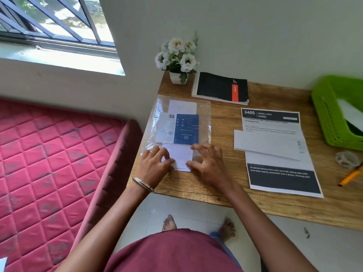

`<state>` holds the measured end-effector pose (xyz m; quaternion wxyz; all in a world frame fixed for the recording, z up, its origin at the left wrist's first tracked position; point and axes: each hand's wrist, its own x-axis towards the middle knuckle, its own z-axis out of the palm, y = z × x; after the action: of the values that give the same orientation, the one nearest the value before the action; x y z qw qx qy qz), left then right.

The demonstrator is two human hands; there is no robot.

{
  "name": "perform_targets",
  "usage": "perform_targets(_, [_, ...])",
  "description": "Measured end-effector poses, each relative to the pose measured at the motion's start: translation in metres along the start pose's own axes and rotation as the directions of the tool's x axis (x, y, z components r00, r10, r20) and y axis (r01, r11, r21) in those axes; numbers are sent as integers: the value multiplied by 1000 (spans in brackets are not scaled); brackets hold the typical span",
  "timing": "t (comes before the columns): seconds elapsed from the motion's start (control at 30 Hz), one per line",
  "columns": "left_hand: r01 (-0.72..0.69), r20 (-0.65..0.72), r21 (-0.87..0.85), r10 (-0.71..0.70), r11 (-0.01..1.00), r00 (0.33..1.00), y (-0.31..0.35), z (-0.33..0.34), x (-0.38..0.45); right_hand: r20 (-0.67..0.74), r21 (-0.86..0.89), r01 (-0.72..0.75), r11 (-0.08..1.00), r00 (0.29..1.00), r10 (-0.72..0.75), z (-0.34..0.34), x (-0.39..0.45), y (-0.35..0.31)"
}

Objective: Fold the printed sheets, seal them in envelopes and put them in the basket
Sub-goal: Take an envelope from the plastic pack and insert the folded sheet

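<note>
My fingers press down on the near end of a clear packet at the left of the table. My left hand lies curled, its fingertips on the left edge of the white envelopes that stick out of the packet's open mouth. My right hand is spread, fingers arched and apart, tips on the plastic and on the right edge of the same white stack. Neither hand has anything lifted; both only pin and pinch at the paper. A blue label lies inside the packet, over the envelopes.

To the right, well apart from my hands, a printed sheet lies flat, with a folded sheet across its middle. The green basket sits at the far right edge of the table, something white inside it. Near it lie a roll of tape and a pencil. At the back stand a pot of white flowers and a black notebook. A red mattress is just left of the table.
</note>
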<state>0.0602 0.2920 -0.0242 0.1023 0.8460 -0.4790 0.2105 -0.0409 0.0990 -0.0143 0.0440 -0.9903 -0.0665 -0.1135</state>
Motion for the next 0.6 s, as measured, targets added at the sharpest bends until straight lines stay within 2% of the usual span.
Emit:
perform_targets(0.17, [-78, -5, -23, 78, 997, 997, -4, 0, 1, -19, -4, 61, 998, 998, -61, 1, 0, 1])
perform_targets(0.33, [-151, -45, 37, 152, 988, 987, -4, 2, -2, 5, 64, 67, 996, 998, -68, 1, -1, 6])
perform_targets(0.47, [-166, -45, 163, 175, 973, 984, 1, -1, -3, 32, 241, -13, 970, 999, 6, -1, 0, 9])
perform_targets(0.6, [-76, -35, 156, 82, 985, 996, 4, -6, 1, 53, 489, -145, 860, 989, 137, -7, -2, 14])
